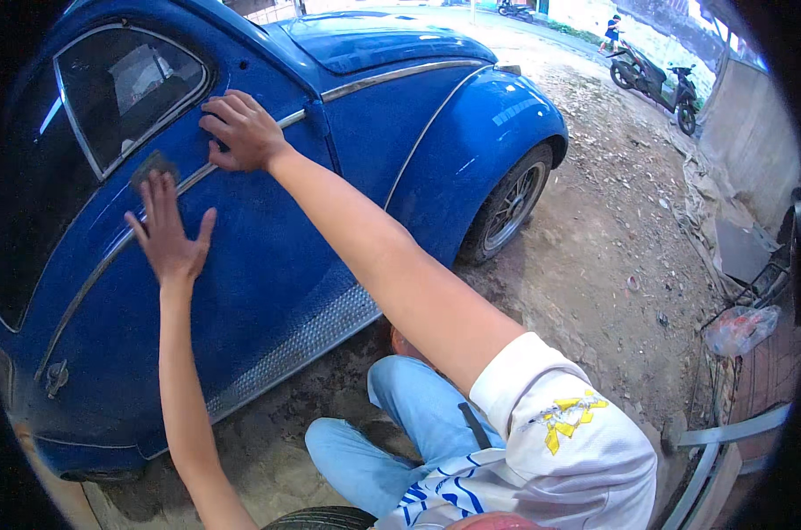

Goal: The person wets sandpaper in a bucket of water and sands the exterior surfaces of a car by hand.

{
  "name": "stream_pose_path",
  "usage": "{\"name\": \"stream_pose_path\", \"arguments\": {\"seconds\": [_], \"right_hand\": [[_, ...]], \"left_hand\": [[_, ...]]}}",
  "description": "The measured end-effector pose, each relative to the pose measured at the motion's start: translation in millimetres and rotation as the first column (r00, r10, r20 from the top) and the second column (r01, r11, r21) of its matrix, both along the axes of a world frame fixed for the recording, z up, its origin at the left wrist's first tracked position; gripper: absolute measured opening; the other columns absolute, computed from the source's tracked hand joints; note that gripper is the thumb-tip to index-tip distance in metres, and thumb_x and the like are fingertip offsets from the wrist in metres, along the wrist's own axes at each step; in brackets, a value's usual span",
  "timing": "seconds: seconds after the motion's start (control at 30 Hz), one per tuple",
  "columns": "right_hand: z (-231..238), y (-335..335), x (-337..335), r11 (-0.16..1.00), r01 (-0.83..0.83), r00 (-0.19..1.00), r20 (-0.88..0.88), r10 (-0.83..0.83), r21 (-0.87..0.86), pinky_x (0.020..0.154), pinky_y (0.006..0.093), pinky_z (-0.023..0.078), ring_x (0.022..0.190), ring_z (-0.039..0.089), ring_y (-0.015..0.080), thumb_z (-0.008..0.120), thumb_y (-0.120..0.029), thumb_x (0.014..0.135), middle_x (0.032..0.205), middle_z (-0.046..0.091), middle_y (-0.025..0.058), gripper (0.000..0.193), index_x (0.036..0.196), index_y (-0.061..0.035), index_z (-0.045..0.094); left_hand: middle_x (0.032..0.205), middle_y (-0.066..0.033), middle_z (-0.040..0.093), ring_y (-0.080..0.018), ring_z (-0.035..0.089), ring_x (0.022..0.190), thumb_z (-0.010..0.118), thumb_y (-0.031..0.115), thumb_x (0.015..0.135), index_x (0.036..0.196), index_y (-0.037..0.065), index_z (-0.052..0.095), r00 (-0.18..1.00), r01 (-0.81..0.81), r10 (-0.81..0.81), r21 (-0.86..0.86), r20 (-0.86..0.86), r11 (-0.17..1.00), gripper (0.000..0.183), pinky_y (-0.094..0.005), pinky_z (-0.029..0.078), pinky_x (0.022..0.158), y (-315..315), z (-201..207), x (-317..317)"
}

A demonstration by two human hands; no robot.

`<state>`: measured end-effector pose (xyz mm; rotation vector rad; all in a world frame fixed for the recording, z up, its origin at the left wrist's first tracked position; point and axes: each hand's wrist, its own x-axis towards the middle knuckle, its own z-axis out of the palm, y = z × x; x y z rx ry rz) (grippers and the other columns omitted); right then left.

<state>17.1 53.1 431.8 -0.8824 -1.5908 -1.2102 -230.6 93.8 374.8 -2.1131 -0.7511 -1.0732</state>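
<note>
A blue, rounded car door (268, 265) fills the left side of the view, with a chrome trim strip (109, 256) running along it below the window (131, 97). My left hand (172, 238) lies against the door with fingers and thumb stretched apart. Its fingertips press a small grey-green pad (155, 168), slightly blurred, onto the paint between window and trim. Higher up and to the right, my right hand (248, 137) rests its bent, spread fingers on the bodywork above the strip, the thumb near the trim. Nothing shows in its grasp.
A ridged running board (307, 349) lines the door's bottom edge; beyond stand the front fender (489, 132) and wheel (511, 203). My bent knees (347, 450) are close to the car. On the right lie dirt ground, a plastic bag (741, 330) and metal bars (732, 431). A motorbike (652, 79) and a person (612, 31) are far off.
</note>
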Motion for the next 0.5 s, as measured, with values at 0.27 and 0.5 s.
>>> {"name": "stream_pose_path", "arguments": {"seconds": [0.27,0.5], "right_hand": [[-3,-2,-2,0.997,0.037,0.999,-0.011,-0.038,-0.072,0.119,0.0515,0.037,0.131,0.054,0.0304,0.071,-0.036,0.076,0.136,0.058,0.0128,0.057,0.131,-0.0193,0.065],[-21,-4,-39,0.968,0.058,0.931,-0.338,-0.14,-0.243,0.125,0.0635,0.011,0.157,0.018,0.04,0.068,-0.055,0.077,0.167,0.028,0.0207,0.082,0.15,-0.0223,0.052]], "left_hand": [[0.173,0.0009,0.019,-0.0254,0.016,0.159,0.048,0.066,0.099,0.166,0.023,0.021,0.985,-0.137,0.123,0.116,0.121,0.984,0.084,-0.0715,0.005,0.122,28,0,-106],[0.174,-0.0035,0.013,-0.0286,0.011,0.16,0.041,0.075,0.097,0.167,0.023,0.018,0.949,-0.226,0.217,0.012,0.229,0.974,0.09,-0.0718,0.005,0.121,23,-9,-49]]}}
